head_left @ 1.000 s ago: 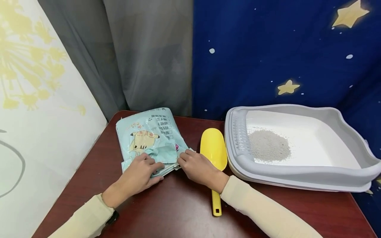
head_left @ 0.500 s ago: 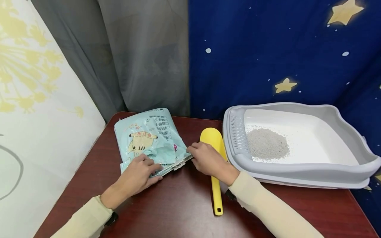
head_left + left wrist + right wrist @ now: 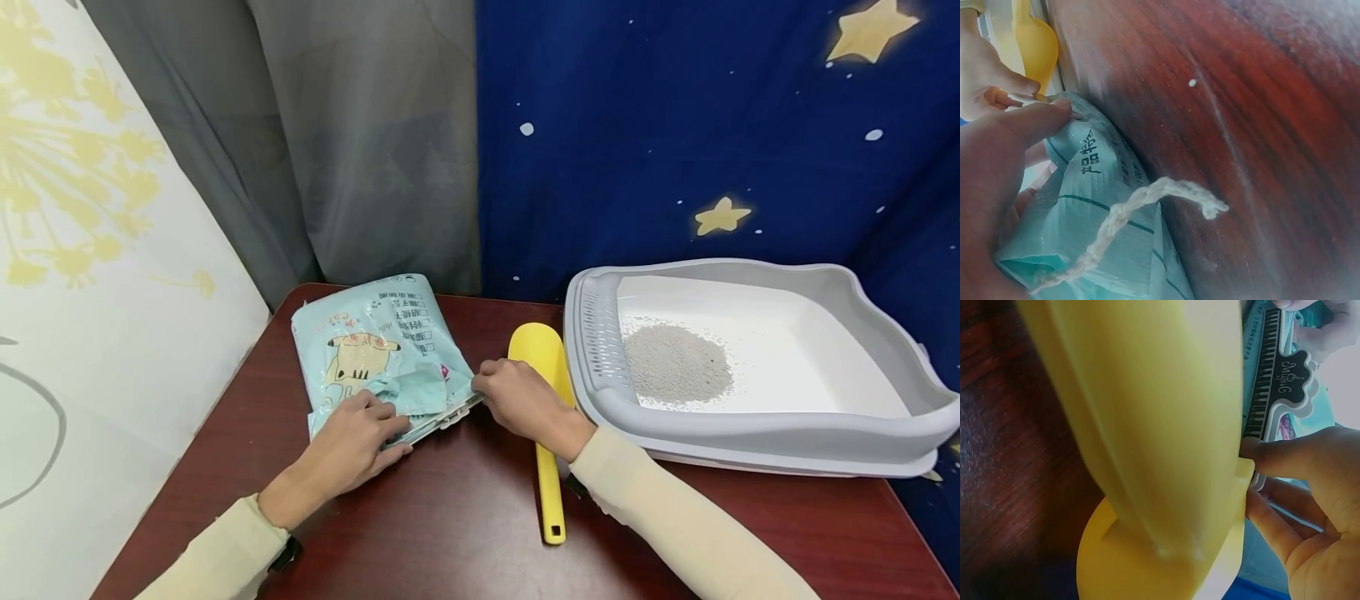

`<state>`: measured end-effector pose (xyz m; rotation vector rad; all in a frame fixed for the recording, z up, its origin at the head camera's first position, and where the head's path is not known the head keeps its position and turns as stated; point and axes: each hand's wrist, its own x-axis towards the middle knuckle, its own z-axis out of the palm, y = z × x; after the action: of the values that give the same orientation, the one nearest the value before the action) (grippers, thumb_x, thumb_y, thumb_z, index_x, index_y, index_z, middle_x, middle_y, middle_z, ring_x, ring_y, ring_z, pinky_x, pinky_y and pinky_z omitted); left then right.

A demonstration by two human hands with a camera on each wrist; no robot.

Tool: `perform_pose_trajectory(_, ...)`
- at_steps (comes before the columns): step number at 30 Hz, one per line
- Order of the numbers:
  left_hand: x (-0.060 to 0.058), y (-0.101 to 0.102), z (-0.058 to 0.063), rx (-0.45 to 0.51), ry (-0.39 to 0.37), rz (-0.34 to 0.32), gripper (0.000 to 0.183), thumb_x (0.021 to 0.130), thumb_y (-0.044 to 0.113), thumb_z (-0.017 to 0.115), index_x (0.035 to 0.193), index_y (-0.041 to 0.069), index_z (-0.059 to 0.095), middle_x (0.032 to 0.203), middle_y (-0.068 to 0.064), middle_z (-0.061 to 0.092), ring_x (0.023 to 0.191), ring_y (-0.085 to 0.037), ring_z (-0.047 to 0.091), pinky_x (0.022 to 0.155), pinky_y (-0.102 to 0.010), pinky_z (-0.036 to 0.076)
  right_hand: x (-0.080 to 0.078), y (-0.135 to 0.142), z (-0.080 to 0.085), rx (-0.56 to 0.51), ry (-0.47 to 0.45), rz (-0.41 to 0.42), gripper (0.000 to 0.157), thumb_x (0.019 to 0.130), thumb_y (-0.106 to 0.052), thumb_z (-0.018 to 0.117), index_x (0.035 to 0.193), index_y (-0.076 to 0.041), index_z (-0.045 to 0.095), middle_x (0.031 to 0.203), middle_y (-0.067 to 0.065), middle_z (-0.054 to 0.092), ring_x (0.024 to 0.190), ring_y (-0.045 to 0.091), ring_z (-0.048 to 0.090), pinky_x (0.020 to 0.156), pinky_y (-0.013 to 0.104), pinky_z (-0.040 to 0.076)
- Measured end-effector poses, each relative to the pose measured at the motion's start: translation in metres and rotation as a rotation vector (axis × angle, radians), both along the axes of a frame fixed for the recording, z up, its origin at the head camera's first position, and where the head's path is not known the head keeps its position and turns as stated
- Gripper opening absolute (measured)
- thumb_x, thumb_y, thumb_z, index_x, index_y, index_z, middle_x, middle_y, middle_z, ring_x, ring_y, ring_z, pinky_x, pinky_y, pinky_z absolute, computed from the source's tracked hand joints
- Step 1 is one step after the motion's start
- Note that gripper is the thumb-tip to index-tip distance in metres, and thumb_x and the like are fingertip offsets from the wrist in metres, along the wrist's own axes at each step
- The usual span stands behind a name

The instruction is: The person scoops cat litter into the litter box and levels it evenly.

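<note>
A light blue cat litter bag with a cartoon cat lies on the table, its mouth folded over toward me. Along that fold sits a bag clip, white and black, with piano keys and the word Music. My left hand grips the left part of the fold, fingers on top and thumb at the near edge. The right hand pinches the clip's right end between thumb and fingers. A white braided cord hangs off the bag in the left wrist view.
Under my right wrist lies a yellow scoop, handle toward me. The grey-rimmed litter box stands to the right, with a heap of grey litter inside. Curtains and a white wall border the table.
My right hand has slid right, off the bag's top to the fold's right end, and the clip now shows along the fold. The left hand has stayed in place.
</note>
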<state>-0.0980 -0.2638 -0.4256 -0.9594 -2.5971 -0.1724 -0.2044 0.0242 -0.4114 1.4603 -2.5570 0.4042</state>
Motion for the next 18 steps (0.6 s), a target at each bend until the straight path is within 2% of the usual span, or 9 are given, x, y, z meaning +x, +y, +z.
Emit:
perform_pose_trajectory(4,0.000,0.000,0.001,0.025,-0.009,-0.007,0.019,0.092,0.028,0.086,0.099,0.013,0.078,0.086,0.000,0.067,0.081,-0.022,0.060,0.080,-0.040,0.052,0.000,-0.002,0.001,0.017,0.019,0.005,0.014,0.096,0.000,0.077,0.099,-0.013,0.083,0.089,0.002,0.067,0.078,0.019,0.063,0.073,0.033,0.059)
perform_pose_trajectory(9,-0.001,0.001,0.002,0.019,-0.030,-0.004,0.019,0.092,0.029,0.087,0.099,0.013,0.079,0.086,0.000,0.068,0.081,-0.021,0.061,0.081,-0.040,0.052,0.004,-0.003,0.000,0.037,0.108,0.089,0.019,0.091,-0.013,0.087,0.108,-0.018,0.082,0.097,0.001,0.071,0.086,0.021,0.063,0.076,0.032,0.057)
perform_pose_trajectory(14,-0.001,0.001,0.002,0.009,-0.036,0.004,0.019,0.092,0.029,0.087,0.099,0.013,0.079,0.086,0.000,0.068,0.082,-0.021,0.062,0.082,-0.040,0.052,0.004,-0.008,-0.001,0.033,0.156,0.132,0.018,0.094,-0.015,0.084,0.109,-0.025,0.086,0.099,-0.002,0.073,0.085,0.018,0.066,0.068,0.031,0.057)
perform_pose_trajectory(18,0.000,0.001,0.001,0.007,-0.032,0.012,0.020,0.092,0.030,0.088,0.099,0.013,0.080,0.087,0.000,0.069,0.082,-0.022,0.062,0.081,-0.040,0.053,0.005,-0.012,-0.001,0.076,0.180,0.155,0.015,0.095,-0.021,0.084,0.110,-0.026,0.085,0.099,-0.003,0.073,0.085,0.017,0.065,0.066,0.030,0.055)
